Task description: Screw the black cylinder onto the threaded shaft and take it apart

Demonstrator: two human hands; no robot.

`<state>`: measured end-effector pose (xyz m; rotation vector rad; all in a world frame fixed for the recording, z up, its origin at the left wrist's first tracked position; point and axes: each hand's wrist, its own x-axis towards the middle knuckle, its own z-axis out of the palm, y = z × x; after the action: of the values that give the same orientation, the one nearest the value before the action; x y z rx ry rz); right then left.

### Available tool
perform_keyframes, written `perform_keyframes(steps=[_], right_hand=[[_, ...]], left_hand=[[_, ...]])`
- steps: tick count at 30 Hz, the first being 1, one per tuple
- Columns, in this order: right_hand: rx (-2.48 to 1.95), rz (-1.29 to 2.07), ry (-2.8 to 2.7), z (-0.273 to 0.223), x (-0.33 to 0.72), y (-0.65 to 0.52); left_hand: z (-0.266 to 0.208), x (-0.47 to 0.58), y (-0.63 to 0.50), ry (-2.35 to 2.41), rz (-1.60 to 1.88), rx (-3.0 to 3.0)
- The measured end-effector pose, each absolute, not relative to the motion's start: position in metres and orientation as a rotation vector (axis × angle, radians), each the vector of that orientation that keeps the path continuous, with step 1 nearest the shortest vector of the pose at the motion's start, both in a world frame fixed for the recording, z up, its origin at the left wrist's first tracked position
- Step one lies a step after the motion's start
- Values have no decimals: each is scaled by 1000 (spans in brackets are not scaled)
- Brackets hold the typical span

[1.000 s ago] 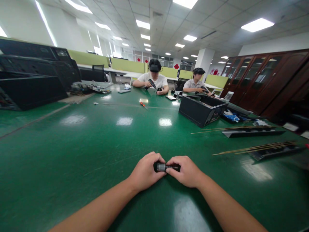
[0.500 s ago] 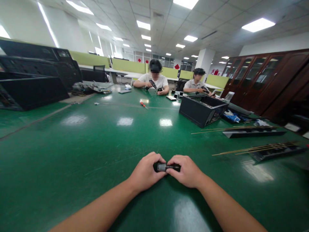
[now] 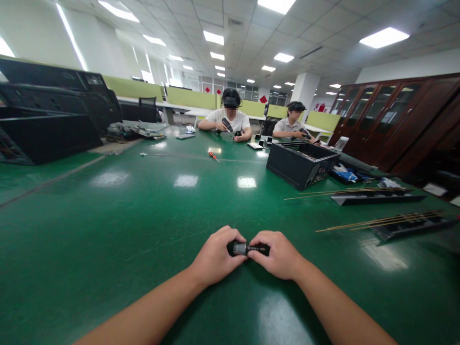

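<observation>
Low in the middle of the head view, my left hand is closed round a short black and grey cylinder. A thinner dark ribbed shaft extends from its right end, and my right hand is closed round that with thumb and fingertips. Both hands almost touch at the joint, close to the green tabletop. Whether cylinder and shaft are one piece I cannot tell; my fingers and palms hide their outer ends.
An orange-handled screwdriver lies farther up the table. To the right stand an open black computer case and dark metal channels with thin brass-coloured rods. More black cases are at left. Two people work across the table with dark hand tools.
My hands and the piece between them stay almost in the same place. Across the table, one person's head has tilted up slightly.
</observation>
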<state>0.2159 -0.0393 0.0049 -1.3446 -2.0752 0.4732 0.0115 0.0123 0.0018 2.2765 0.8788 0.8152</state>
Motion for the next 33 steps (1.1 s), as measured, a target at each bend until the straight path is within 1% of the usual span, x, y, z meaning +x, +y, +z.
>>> perform_keyframes(steps=[33], right_hand=[[-1331, 435, -2065, 6, 218, -41]], left_hand=[[-1, 10, 13, 896, 840, 2280]])
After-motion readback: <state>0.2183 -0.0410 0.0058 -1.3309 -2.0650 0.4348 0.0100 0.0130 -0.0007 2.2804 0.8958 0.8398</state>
